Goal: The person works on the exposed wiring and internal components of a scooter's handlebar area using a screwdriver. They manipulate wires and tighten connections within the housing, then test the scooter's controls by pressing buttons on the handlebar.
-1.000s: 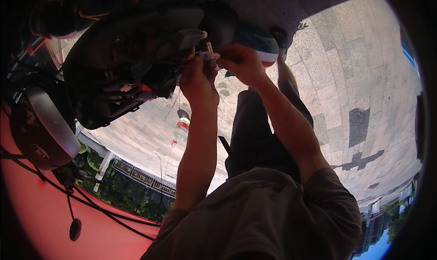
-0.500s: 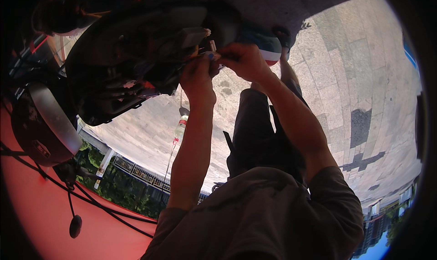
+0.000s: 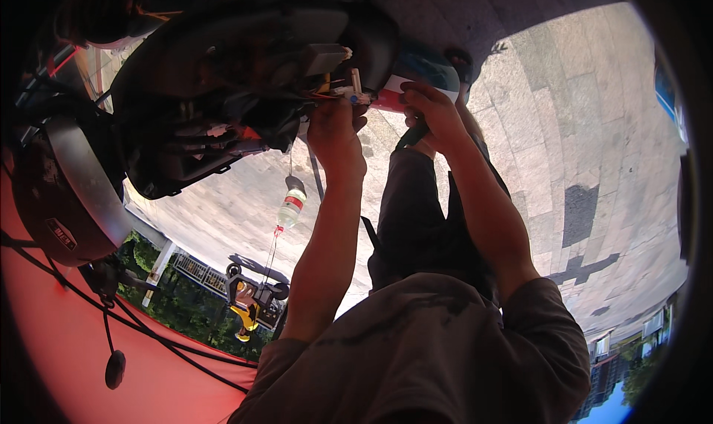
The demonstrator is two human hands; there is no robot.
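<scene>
My left hand (image 3: pixel 336 138) is closed at the edge of a dark open vehicle shell (image 3: pixel 245 60), its fingertips pinching a small white plastic connector (image 3: pixel 356 95) with a blue spot and thin wires. A grey box-shaped part (image 3: pixel 324 59) sits just above the connector, inside the shell. My right hand (image 3: pixel 437 118) is apart from the connector, to its right. Its fingers curl around a dark slim handle-like thing (image 3: pixel 413 136) that points down toward my knee; shadow hides its kind. Behind the right hand lies a teal, white and red object (image 3: pixel 427 71).
Black cables (image 3: pixel 141 324) and a round dark mirror-like part (image 3: pixel 82 194) are at the left, over a red surface (image 3: pixel 67 350). A clear bottle (image 3: pixel 290 207) hangs by my left forearm. A yellow-clad rider (image 3: pixel 246 318) is farther off. Stone paving (image 3: pixel 549 119) spreads rightward.
My right hand has drawn away from the connector, right and slightly down, showing the dark handle-like thing. The left hand stays at the connector, now more visible. The rider has come into view.
</scene>
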